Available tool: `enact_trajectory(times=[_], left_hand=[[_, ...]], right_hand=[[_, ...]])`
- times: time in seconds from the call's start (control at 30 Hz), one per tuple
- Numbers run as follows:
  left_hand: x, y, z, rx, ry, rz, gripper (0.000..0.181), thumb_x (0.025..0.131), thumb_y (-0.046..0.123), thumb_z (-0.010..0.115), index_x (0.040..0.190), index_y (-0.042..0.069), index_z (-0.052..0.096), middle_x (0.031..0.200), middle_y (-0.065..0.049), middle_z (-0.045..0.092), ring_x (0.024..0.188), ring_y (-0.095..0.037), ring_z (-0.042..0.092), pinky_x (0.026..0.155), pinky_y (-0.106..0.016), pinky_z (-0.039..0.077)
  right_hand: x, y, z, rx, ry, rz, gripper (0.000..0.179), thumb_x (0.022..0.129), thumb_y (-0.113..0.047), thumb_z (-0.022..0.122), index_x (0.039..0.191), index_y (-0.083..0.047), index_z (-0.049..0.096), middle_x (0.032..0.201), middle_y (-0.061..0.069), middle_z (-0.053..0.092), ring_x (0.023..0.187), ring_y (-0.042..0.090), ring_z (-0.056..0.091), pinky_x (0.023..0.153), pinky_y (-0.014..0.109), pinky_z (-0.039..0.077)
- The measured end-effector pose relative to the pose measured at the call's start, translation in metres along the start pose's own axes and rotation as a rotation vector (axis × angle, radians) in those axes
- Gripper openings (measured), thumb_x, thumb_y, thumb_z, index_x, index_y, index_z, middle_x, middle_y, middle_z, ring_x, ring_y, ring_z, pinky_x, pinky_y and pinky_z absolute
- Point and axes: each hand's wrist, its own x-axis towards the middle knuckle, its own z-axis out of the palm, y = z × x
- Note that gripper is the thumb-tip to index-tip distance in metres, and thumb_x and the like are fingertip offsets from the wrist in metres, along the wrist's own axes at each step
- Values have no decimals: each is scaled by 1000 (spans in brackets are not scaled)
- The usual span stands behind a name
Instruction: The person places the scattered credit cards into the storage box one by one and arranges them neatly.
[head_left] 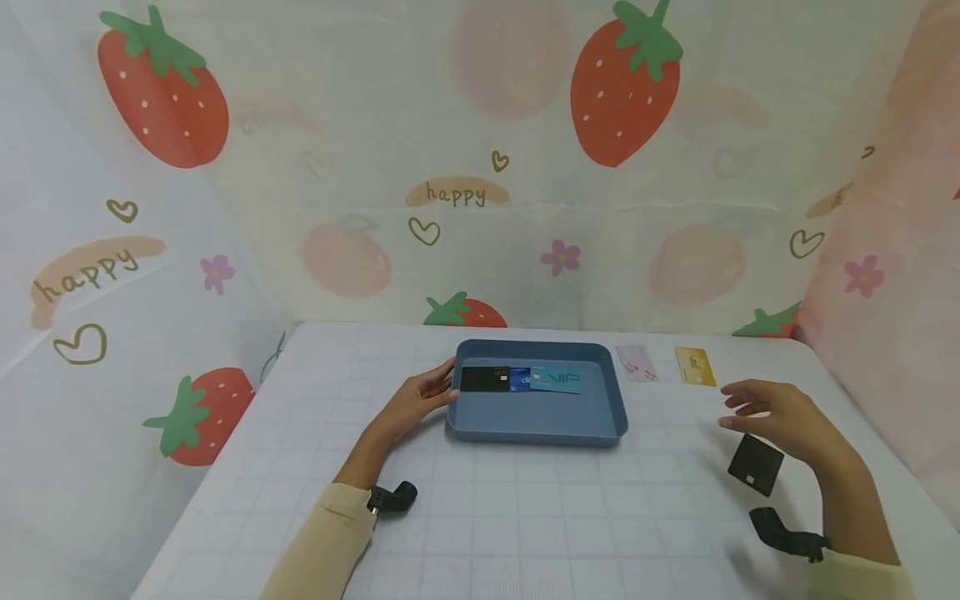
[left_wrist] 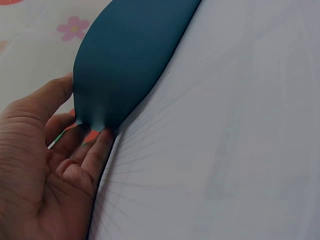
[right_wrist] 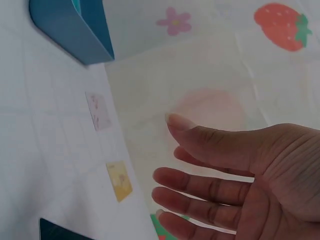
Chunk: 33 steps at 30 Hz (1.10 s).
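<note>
Head view. Blue tray at table centre, on white gridded table. Inside, along far wall, a row of three cards: black card, dark blue card, teal VIP card, overlapping edge to edge. Left hand at tray's left rim, fingers straight, touching the wall, gripping nothing. Right hand raised above the table right of the tray, fingers spread and relaxed, holding nothing. Second black card just below that hand, tilted; lying flat or in mid-air, cannot tell. Pink card and yellow card flat on the table beyond the tray's right corner, apart from each other. Strawberry-print cloth as backdrop.

Left wrist view. Left hand open, fingertips against the tray's outer wall; no curl round the rim.

Right wrist view. Right hand open, palm bare, fingers loosely extended. Pink card and yellow card on the table beyond it; corner of the black card at lower left; tray corner at upper left.

Progress, as judged: three cards in tray; three outside it, the black one nearest the free hand.
</note>
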Motion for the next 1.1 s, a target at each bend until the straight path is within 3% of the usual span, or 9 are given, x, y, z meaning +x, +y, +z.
enact_trajectory(times=[0.23,0.33,0.57,0.77,1.1], left_hand=[[1,2,0,4,8,0,69,100,22,67,159,11,33,163,-4,34,145,-24,41,115,-40,36],[-1,3,0,18,14,-9,70,100,23,68,159,11,34,162,-4,35,144,-24,41,114,-40,37],[-1,-1,-1,23,-2,6,70,100,23,68,159,10,33,162,-6,34,144,-26,41,114,-40,36],[0,0,-2,13,16,18,69,99,23,68,159,11,35,162,-6,35,144,-26,42,113,-40,37],[-1,-2,-1,7,3,5,69,100,23,68,159,11,34,162,-5,34,145,-27,40,115,-42,35]], right_hand=[[-4,24,-6,21,2,-7,51,89,-20,80,128,7,62,114,21,71,98,28,70,74,24,53],[-7,28,-5,33,4,3,52,88,-18,80,129,8,61,114,23,70,100,33,69,76,30,53],[-8,31,-6,17,-40,77,58,88,-23,81,129,11,58,117,29,67,105,44,66,85,59,54],[-5,41,-8,3,-60,105,58,86,-23,82,126,11,60,118,31,65,105,45,65,82,58,55],[-7,55,-3,-11,-168,202,60,80,-16,85,125,11,58,115,36,60,105,50,59,80,58,54]])
